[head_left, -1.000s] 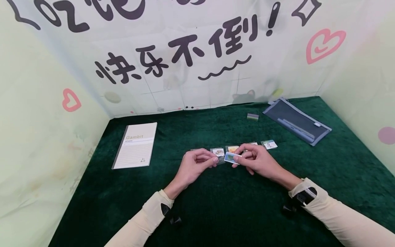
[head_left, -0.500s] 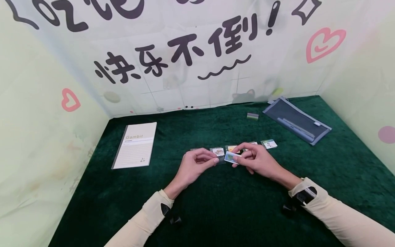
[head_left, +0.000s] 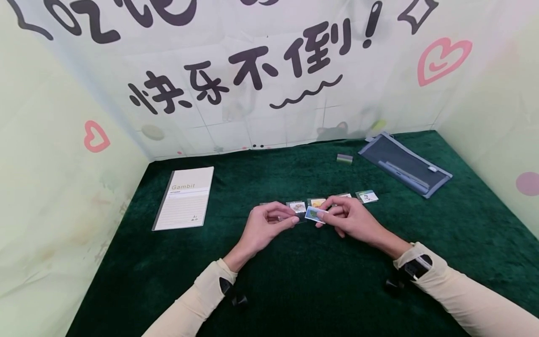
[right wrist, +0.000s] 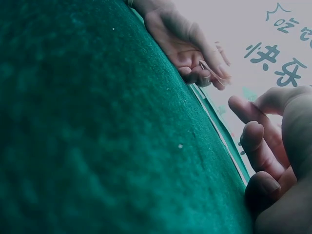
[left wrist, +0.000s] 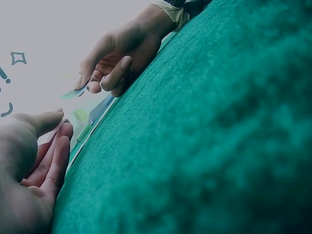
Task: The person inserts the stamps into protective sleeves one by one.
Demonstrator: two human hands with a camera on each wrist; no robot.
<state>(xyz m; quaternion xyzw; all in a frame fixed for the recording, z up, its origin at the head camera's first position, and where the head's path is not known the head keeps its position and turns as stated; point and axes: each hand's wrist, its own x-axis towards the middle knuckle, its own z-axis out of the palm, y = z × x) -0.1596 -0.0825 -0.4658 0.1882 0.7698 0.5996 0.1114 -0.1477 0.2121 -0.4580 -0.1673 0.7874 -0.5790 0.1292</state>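
My right hand pinches a small picture card, blue with a green figure, between thumb and fingers. Facing it, my left hand has thumb and forefinger together on a thin, clear piece that looks like a small plastic sleeve. A short gap separates the card from the left fingertips. Behind the hands runs a row of small sleeved cards on the cloth: one with a brownish picture, an orange one and a white one at the right end. The hands partly cover others in the row.
A dark green cloth covers the table. On the left lies a Gambit notebook. At the back right are a blue zip pouch and a small striped piece. Printed fabric walls enclose the table's back and sides.
The picture card in my right hand has shifted very slightly left, toward the left fingertips. The left hand and the objects on the cloth stay in place.
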